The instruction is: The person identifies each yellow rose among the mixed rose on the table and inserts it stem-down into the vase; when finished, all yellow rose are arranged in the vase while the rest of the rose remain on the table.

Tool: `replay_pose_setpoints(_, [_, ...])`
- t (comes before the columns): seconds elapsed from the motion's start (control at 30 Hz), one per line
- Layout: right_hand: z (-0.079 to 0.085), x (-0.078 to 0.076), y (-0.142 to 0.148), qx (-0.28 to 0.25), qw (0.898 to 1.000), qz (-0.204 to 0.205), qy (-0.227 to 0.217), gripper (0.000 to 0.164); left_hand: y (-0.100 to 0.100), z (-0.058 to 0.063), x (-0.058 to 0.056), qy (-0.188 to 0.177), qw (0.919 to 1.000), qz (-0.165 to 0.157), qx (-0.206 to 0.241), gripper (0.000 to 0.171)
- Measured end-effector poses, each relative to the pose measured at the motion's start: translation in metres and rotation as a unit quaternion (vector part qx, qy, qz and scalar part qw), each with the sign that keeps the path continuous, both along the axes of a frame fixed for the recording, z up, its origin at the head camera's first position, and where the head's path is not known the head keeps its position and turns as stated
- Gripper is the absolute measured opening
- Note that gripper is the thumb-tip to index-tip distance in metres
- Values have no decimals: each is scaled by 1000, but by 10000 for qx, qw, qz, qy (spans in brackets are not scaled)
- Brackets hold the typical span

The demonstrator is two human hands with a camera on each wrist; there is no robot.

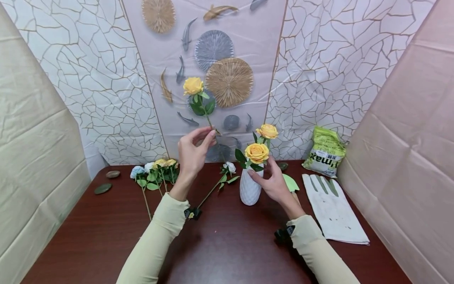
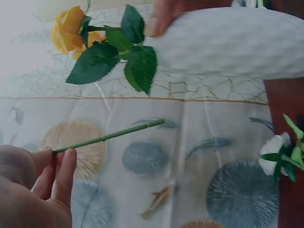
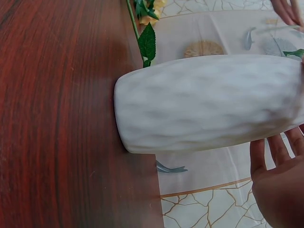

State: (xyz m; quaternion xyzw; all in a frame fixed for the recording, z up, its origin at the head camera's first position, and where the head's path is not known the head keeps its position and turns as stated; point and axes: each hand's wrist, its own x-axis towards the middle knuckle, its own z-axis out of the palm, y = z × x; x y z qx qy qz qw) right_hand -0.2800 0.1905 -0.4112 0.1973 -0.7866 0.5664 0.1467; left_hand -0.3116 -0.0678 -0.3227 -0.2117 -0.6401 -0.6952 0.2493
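Note:
My left hand [image 1: 193,152] pinches a yellow rose [image 1: 193,85] by its green stem between thumb and fingertips, holding it raised to the left of the vase. In the left wrist view the bare stem end [image 2: 156,122] points toward the vase side. My right hand [image 1: 272,181] grips the white textured vase [image 1: 250,189] near its top, thumb in front and fingers around the far side. The vase stands upright on the table. Two yellow roses [image 1: 257,153] with dark green leaves rise from its mouth, which the leaves and hand partly hide.
White rose [image 1: 229,167] lies left of the vase. Several blue, white and yellow flowers [image 1: 137,171] lie at the back left, near two dark stones [image 1: 103,188]. A green bag [image 1: 324,152], white gloves [image 1: 331,209] and a light-green tool blade [image 1: 291,183] are on the right.

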Motion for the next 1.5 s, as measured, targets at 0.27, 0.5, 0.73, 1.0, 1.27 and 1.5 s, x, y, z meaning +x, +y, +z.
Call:
replay_pose_setpoints(0.27, [1, -1, 0, -5, 10000, 15, 76, 74, 16, 14, -11, 530, 9956, -166, 760, 22])
replay_pose_setpoints(0.5, [-12, -11, 4, -113, 9999, 55, -15, 72, 30, 14, -14, 733, 9908, -466, 1037, 24])
replay_pose_setpoints(0.73, [-1, -3, 2, -159, 9998, 95, -12, 73, 44, 18, 5, 712, 9957, -372, 457, 18])
replay_pose_setpoints(1.0, [0, -2, 1, -79, 9999, 64, 33, 75, 52, -7, -9, 572, 9977, -116, -331, 17])
replay_pose_setpoints(1.27, [1, -2, 1, -48, 10000, 33, 36, 75, 55, -23, -15, 401, 9922, 219, -1156, 16])
replay_pose_setpoints(1.5, [-1, -3, 3, -14, 10000, 57, 81, 76, 57, -35, -16, 17, 9829, 352, -1805, 14])
